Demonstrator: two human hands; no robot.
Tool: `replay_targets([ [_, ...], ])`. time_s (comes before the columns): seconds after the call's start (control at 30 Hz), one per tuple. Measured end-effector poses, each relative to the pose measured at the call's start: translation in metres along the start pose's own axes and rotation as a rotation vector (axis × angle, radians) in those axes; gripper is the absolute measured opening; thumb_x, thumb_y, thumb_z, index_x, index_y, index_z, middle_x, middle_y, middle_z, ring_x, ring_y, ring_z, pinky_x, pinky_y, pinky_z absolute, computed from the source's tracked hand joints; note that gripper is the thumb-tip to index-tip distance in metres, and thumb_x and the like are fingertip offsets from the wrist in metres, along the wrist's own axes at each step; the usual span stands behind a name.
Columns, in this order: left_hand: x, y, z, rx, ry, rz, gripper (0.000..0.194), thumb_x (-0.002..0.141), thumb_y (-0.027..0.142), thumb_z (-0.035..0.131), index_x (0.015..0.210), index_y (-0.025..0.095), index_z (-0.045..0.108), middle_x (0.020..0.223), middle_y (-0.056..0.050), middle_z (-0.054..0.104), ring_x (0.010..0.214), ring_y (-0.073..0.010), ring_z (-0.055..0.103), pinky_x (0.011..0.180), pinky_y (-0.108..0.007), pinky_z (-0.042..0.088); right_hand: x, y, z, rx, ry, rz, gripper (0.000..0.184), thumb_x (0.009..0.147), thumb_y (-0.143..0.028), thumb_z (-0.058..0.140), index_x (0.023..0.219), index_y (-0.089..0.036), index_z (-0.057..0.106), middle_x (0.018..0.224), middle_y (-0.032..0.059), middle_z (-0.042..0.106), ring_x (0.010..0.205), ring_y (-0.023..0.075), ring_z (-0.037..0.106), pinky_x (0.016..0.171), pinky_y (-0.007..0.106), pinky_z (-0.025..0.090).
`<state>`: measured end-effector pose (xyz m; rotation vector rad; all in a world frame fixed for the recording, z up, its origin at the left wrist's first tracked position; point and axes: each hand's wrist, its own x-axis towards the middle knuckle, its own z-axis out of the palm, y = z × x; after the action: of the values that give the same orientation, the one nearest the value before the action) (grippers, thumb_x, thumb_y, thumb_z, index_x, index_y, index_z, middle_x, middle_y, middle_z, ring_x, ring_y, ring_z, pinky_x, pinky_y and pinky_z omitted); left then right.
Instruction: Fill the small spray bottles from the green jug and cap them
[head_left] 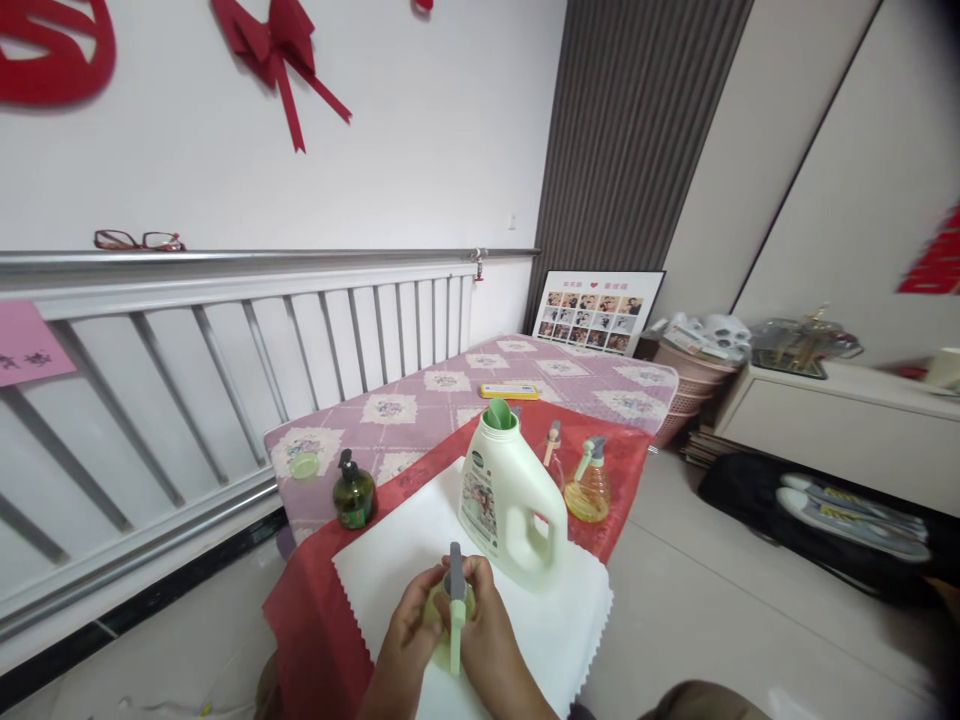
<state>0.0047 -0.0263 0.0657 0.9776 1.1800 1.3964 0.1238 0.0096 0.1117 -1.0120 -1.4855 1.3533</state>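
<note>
Both my hands are closed around the top of a spray bottle point(457, 618) with a grey and pale green trigger head, low over the white mat point(390, 570). My left hand point(412, 615) grips it from the left and my right hand point(489, 618) from the right. They hide much of its body. Just beyond them stands a large pale green detergent jug point(517, 490), upright, its cap off and a green spout point(499, 412) in its mouth. To its right are a spray bottle point(589, 490) holding yellow liquid and a clear one with a pinkish trigger point(553, 455).
A dark green pump bottle point(354, 495) stands left of the mat, near a pale green cap point(304, 466). Red cloth point(319, 575) lies under the mat, over a purple patterned tablecloth point(420, 405). A yellow box point(510, 391) lies farther back. Along the left runs a white radiator point(300, 345).
</note>
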Motion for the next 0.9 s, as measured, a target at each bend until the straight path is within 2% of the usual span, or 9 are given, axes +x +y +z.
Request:
replay_targets([
  [0.13, 0.002, 0.009, 0.004, -0.009, 0.043, -0.043, 0.05, 0.085, 0.05, 0.061, 0.127, 0.023, 0.062, 0.136, -0.009, 0.068, 0.131, -0.0279, 0.058, 0.111, -0.041, 0.046, -0.003, 0.007, 0.006, -0.003, 0.087, -0.019, 0.024, 0.077, -0.023, 0.056, 0.085, -0.029, 0.034, 0.077, -0.0048, 0.048, 0.074, 0.02, 0.053, 0.073, 0.035, 0.045],
  [0.3, 0.007, 0.024, 0.015, -0.009, 0.045, -0.003, 0.041, 0.075, 0.04, 0.071, 0.111, 0.02, 0.068, 0.12, -0.01, 0.074, 0.109, -0.0262, 0.067, 0.101, -0.037, 0.049, -0.004, 0.01, 0.01, 0.013, 0.142, -0.046, 0.022, 0.077, -0.02, 0.055, 0.085, -0.028, 0.037, 0.081, -0.0033, 0.055, 0.076, 0.0197, 0.057, 0.073, 0.034, 0.045],
  [0.4, 0.01, 0.031, 0.016, -0.017, 0.008, -0.024, 0.038, 0.074, 0.037, 0.074, 0.108, 0.021, 0.069, 0.117, -0.008, 0.075, 0.098, -0.0226, 0.068, 0.094, -0.034, 0.049, -0.003, 0.007, 0.007, 0.02, 0.132, -0.043, 0.024, 0.075, -0.017, 0.057, 0.084, -0.028, 0.037, 0.082, -0.003, 0.058, 0.075, 0.0186, 0.059, 0.07, 0.032, 0.046],
  [0.5, 0.01, 0.036, 0.016, -0.052, -0.009, -0.04, 0.043, 0.076, 0.047, 0.075, 0.108, 0.02, 0.069, 0.113, -0.008, 0.076, 0.092, -0.0219, 0.068, 0.088, -0.033, 0.05, -0.002, -0.001, -0.006, -0.007, 0.027, -0.038, 0.022, 0.076, -0.017, 0.06, 0.087, -0.026, 0.043, 0.082, -0.003, 0.061, 0.073, 0.0184, 0.061, 0.069, 0.031, 0.049],
  [0.6, 0.008, 0.037, 0.016, -0.09, 0.001, -0.02, 0.05, 0.072, 0.055, 0.078, 0.107, 0.02, 0.07, 0.112, -0.009, 0.076, 0.1, -0.0253, 0.068, 0.089, -0.033, 0.05, -0.003, -0.009, -0.025, -0.082, -0.156, -0.037, 0.031, 0.081, -0.017, 0.06, 0.11, -0.024, 0.052, 0.11, 0.0049, 0.068, 0.102, 0.0232, 0.066, 0.092, 0.039, 0.05],
  [0.67, 0.008, 0.036, 0.016, -0.099, 0.002, -0.011, 0.052, 0.069, 0.056, 0.081, 0.105, 0.02, 0.071, 0.11, -0.009, 0.076, 0.103, -0.026, 0.067, 0.09, -0.034, 0.05, -0.004, -0.011, -0.036, -0.122, -0.243, -0.009, 0.049, 0.085, -0.02, 0.058, 0.133, -0.023, 0.048, 0.14, 0.0109, 0.059, 0.131, 0.0256, 0.055, 0.113, 0.045, 0.039],
  [0.73, 0.009, 0.031, 0.016, -0.103, 0.011, -0.015, 0.051, 0.068, 0.056, 0.081, 0.102, 0.02, 0.07, 0.106, -0.009, 0.076, 0.099, -0.0248, 0.068, 0.088, -0.033, 0.05, -0.005, -0.011, -0.043, -0.175, -0.29, 0.027, 0.06, 0.091, -0.025, 0.053, 0.148, -0.022, 0.038, 0.158, 0.0131, 0.044, 0.147, 0.0254, 0.039, 0.123, 0.048, 0.026],
  [0.8, 0.011, 0.025, 0.015, -0.105, 0.021, -0.027, 0.048, 0.069, 0.055, 0.08, 0.099, 0.02, 0.069, 0.101, -0.007, 0.076, 0.091, -0.0226, 0.068, 0.082, -0.032, 0.051, -0.005, -0.012, -0.045, -0.24, -0.312, 0.034, 0.06, 0.095, -0.029, 0.049, 0.152, -0.02, 0.035, 0.162, 0.0135, 0.038, 0.152, 0.0247, 0.031, 0.126, 0.048, 0.02],
  [0.9, 0.015, 0.019, 0.013, -0.093, 0.027, -0.033, 0.042, 0.07, 0.052, 0.079, 0.093, 0.02, 0.066, 0.094, -0.005, 0.074, 0.088, -0.022, 0.067, 0.08, -0.033, 0.051, -0.006, -0.02, -0.044, -0.274, -0.338, -0.027, 0.053, 0.097, -0.027, 0.045, 0.149, -0.019, 0.042, 0.156, 0.0138, 0.045, 0.148, 0.0234, 0.037, 0.125, 0.044, 0.024],
])
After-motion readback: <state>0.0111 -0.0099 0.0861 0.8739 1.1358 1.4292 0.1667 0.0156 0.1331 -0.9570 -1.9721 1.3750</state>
